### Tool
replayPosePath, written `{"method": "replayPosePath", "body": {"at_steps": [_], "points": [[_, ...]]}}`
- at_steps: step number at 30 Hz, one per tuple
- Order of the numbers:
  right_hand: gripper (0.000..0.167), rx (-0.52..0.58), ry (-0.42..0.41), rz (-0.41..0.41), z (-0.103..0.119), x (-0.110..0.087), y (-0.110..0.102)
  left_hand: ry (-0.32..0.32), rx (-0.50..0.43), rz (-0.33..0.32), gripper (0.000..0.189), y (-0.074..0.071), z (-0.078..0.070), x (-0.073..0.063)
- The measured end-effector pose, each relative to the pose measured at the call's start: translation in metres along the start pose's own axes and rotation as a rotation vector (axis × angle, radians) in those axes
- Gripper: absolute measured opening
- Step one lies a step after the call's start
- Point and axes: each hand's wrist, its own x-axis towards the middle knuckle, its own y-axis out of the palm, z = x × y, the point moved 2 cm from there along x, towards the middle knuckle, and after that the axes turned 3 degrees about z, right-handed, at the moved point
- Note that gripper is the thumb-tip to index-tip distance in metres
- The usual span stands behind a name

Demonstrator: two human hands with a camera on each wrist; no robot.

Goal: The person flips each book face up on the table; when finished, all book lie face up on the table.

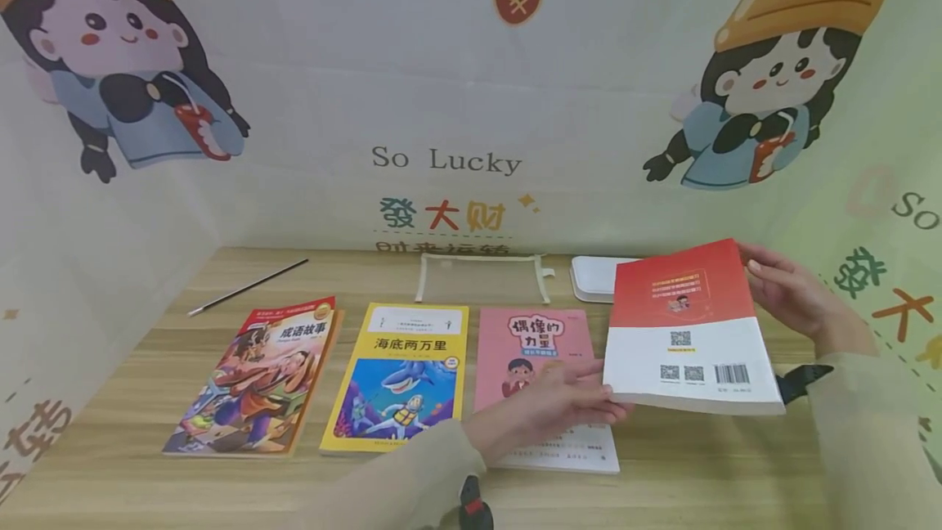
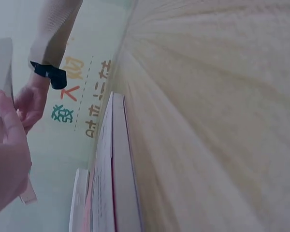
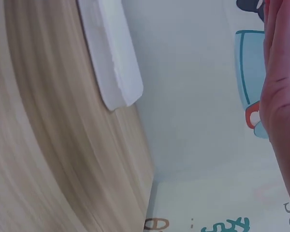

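Note:
A red and white book (image 1: 688, 325) is held up off the table, tilted, with its barcode and QR codes facing up. My left hand (image 1: 548, 401) pinches its lower left corner, some fingers passing beneath it. At its upper right edge, my right hand (image 1: 791, 293) grips the book, with part of the fingers hidden behind it. The left wrist view shows both the left hand (image 2: 9, 159) and the right hand (image 2: 33, 104) at the raised book. Under my left forearm lies a pink book (image 1: 491, 350) with a white lower part, partly covered.
Left of the pink book lie a yellow-bordered book (image 1: 412, 399) and a colourful storybook (image 1: 257, 383). Behind them are a thin black stick (image 1: 250, 287) with a whitish end, a mesh pouch (image 1: 482, 280) and a white box (image 1: 592, 279). A printed cloth (image 1: 441, 88) encloses the table.

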Motion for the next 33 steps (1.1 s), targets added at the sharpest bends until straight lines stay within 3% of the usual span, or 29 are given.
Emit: {"method": "replayPosePath", "body": {"at_steps": [5,12,17,23,33], "points": [[0.044,0.105,-0.086,0.124,0.004,0.009,0.005,0.017,-0.065,0.100,0.037,-0.004,-0.004,-0.003],[0.044,0.097,-0.174,0.305,0.009,0.022,0.014,0.029,-0.107,0.209,0.039,-0.003,-0.007,-0.008],[0.044,0.136,-0.179,0.370,0.014,0.026,0.016,0.029,-0.134,0.258,0.040,-0.003,-0.010,-0.009],[0.043,0.172,-0.179,0.368,0.017,0.025,0.016,0.045,-0.081,0.237,0.041,-0.002,-0.009,-0.010],[0.042,0.148,-0.216,0.302,0.019,0.018,0.014,0.110,0.040,0.019,0.049,-0.011,-0.008,-0.008]]}}
